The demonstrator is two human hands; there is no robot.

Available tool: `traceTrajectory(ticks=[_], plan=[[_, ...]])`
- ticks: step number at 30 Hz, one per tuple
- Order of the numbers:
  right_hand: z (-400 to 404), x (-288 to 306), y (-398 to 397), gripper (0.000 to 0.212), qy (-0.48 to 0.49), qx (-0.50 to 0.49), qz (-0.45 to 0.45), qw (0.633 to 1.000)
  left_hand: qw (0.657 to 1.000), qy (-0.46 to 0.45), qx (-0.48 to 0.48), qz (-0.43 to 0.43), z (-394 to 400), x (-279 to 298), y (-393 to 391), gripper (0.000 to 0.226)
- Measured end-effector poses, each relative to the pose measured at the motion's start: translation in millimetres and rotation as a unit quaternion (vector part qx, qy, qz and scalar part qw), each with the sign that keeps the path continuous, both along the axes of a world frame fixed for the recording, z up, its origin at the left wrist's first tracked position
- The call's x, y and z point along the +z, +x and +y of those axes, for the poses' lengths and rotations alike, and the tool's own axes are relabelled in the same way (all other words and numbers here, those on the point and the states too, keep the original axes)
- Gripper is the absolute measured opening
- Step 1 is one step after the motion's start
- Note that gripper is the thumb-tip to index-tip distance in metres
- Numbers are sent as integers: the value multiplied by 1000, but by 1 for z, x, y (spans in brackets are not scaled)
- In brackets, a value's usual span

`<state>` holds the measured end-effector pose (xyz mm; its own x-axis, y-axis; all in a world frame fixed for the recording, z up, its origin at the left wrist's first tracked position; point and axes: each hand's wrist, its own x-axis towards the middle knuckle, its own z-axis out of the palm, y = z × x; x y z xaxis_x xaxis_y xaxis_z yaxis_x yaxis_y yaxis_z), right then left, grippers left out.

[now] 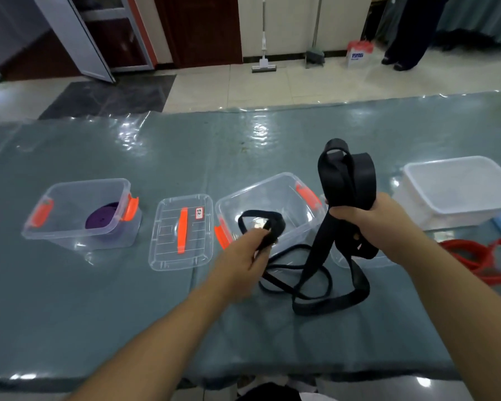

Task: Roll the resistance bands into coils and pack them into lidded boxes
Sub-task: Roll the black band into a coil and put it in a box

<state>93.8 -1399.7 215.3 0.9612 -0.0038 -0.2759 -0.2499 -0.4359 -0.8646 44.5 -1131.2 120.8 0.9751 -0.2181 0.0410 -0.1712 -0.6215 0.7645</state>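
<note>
My right hand (368, 218) grips a bundle of wide black resistance band (344, 180) above the table; its loops stand up above the fist and hang down to the table in front. My left hand (243, 250) pinches a thinner black band (261, 224) over the near edge of an open clear box (272, 192) with orange latches. More of this thin band lies in loops on the table by the box. A second clear box (78, 209) at the left holds a coiled purple band (103, 218). A clear lid (181, 231) with an orange handle lies between the boxes.
A stack of white tubs (457, 189) stands at the right. Red bands (486, 256) lie at the right edge near me. Another clear lid (359, 260) lies partly under the black band. The table has a glossy grey-green cover. A person stands on the floor far back right.
</note>
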Motion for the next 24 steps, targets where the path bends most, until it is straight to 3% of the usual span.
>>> traceTrajectory(ticks=[5,10,14,18,20,22,24], plan=[[-12,-2,3,24,-3,-17,-10,1000,985,97,-139,-21,-3,-6,-16,9],[-11,-6,0,28,-41,-1,-11,999,950,212,-220,60,2,-33,-17,3],[-10,-12,-3,27,-75,16,12,997,898,331,-241,162,9,-60,-20,5],[-10,-18,-6,28,-90,18,26,995,814,467,-261,225,16,-85,-25,35],[-9,-21,-8,25,-94,21,26,995,788,517,-250,220,23,-102,-25,39],[-8,-23,-9,21,-102,29,31,994,778,541,-231,221,29,-117,-25,38],[-7,-26,-9,19,-110,38,35,993,799,528,-192,215,31,-125,-25,36]])
